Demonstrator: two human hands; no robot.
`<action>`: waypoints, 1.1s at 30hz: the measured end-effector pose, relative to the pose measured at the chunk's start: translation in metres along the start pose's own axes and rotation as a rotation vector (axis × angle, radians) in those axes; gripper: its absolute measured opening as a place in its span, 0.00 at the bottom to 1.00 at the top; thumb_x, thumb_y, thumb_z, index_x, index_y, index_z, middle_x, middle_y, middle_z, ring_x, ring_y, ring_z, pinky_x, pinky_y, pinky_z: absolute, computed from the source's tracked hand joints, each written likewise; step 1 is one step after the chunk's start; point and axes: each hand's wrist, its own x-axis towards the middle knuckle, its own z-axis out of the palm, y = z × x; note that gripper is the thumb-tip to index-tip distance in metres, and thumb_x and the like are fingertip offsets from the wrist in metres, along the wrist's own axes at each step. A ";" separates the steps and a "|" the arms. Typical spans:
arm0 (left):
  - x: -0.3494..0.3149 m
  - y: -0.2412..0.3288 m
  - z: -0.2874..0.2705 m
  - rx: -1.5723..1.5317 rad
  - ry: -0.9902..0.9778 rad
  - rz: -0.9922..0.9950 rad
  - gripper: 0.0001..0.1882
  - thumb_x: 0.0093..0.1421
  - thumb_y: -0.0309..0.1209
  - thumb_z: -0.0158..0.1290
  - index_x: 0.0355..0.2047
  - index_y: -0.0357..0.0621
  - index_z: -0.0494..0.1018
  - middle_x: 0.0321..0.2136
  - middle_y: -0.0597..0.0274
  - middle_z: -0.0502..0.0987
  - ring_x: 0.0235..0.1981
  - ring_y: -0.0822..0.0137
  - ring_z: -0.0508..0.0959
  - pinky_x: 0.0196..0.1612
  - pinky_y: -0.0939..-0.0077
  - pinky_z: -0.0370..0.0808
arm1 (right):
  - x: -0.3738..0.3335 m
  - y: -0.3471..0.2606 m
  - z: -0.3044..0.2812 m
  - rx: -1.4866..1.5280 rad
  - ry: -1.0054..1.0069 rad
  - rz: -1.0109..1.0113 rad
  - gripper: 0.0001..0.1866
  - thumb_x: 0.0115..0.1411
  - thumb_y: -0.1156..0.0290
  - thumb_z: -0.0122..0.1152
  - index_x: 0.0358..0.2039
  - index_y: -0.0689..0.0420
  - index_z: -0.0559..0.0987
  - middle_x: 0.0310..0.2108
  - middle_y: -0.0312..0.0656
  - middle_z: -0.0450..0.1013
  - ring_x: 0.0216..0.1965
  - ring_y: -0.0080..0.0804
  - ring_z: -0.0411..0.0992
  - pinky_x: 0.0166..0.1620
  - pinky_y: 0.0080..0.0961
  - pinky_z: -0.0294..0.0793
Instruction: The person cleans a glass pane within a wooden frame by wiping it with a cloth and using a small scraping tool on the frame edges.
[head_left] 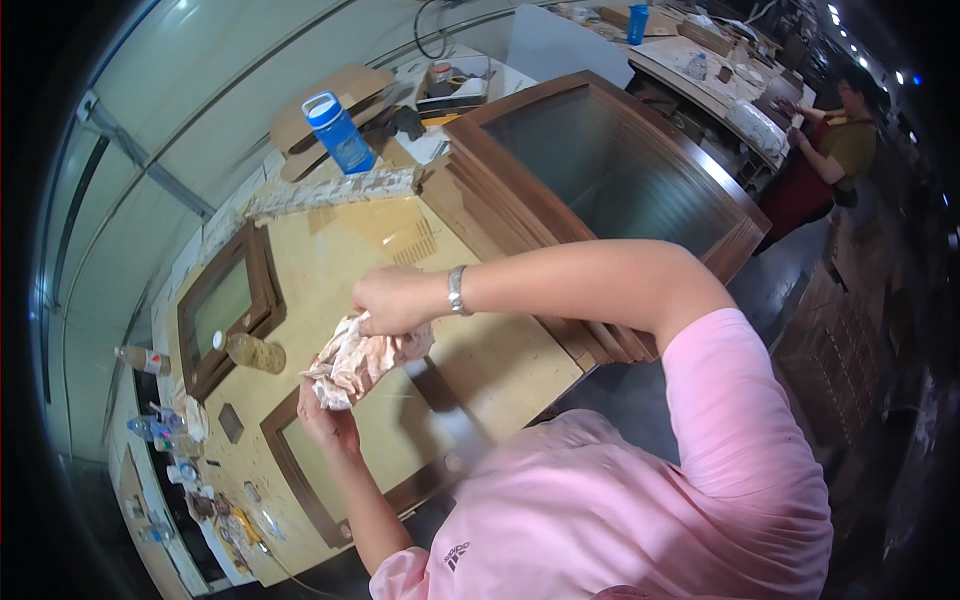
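Observation:
Both hands are closed on a crumpled pale cloth (362,362) above the bench. My right hand (392,298), with a silver band at the wrist, grips its upper part. My left hand (328,424) holds the lower left end, its fingers partly hidden by the folds. Below the cloth lies a dark brown wooden frame (296,480) with a pale middle, partly covered by my arm. Left of the cloth, a clear bottle of yellowish liquid with a white cap (252,352) lies tilted beside a smaller brown frame (262,285).
Several glazed brown frames are stacked (600,160) at the back right. A blue bottle (340,132) stands beyond the bench (340,235). Small bottles and tools, among them a yellow-handled one (243,525), crowd the left edge. A co-worker (835,150) stands at another table on the far right.

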 end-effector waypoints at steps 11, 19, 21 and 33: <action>-0.083 -0.011 -0.096 0.093 0.076 -0.173 0.28 0.61 0.21 0.56 0.61 0.35 0.64 0.51 0.52 0.76 0.49 0.60 0.79 0.49 0.66 0.79 | 0.028 -0.020 0.144 0.256 0.377 0.066 0.19 0.53 0.69 0.61 0.45 0.62 0.79 0.42 0.56 0.75 0.47 0.51 0.72 0.53 0.42 0.71; -0.061 0.085 -0.261 0.306 0.171 -0.102 0.22 0.64 0.24 0.52 0.59 0.38 0.68 0.49 0.57 0.76 0.46 0.67 0.79 0.47 0.73 0.78 | -0.043 0.055 0.237 -0.155 0.362 0.696 0.21 0.59 0.58 0.58 0.42 0.65 0.77 0.48 0.59 0.70 0.52 0.54 0.69 0.57 0.46 0.69; -0.029 0.101 -0.286 0.433 0.208 -0.034 0.22 0.64 0.24 0.51 0.59 0.38 0.68 0.50 0.58 0.77 0.47 0.67 0.79 0.50 0.73 0.76 | -0.041 0.045 0.262 -0.253 0.434 0.685 0.19 0.61 0.60 0.55 0.41 0.65 0.76 0.45 0.54 0.69 0.50 0.51 0.67 0.56 0.45 0.67; -0.085 -0.016 -0.146 0.662 -1.147 -0.057 0.15 0.58 0.25 0.57 0.47 0.47 0.80 0.43 0.49 0.80 0.49 0.50 0.78 0.54 0.62 0.73 | -0.032 0.031 0.280 -0.370 0.554 0.717 0.15 0.62 0.63 0.53 0.38 0.64 0.74 0.41 0.52 0.67 0.46 0.51 0.69 0.46 0.47 0.75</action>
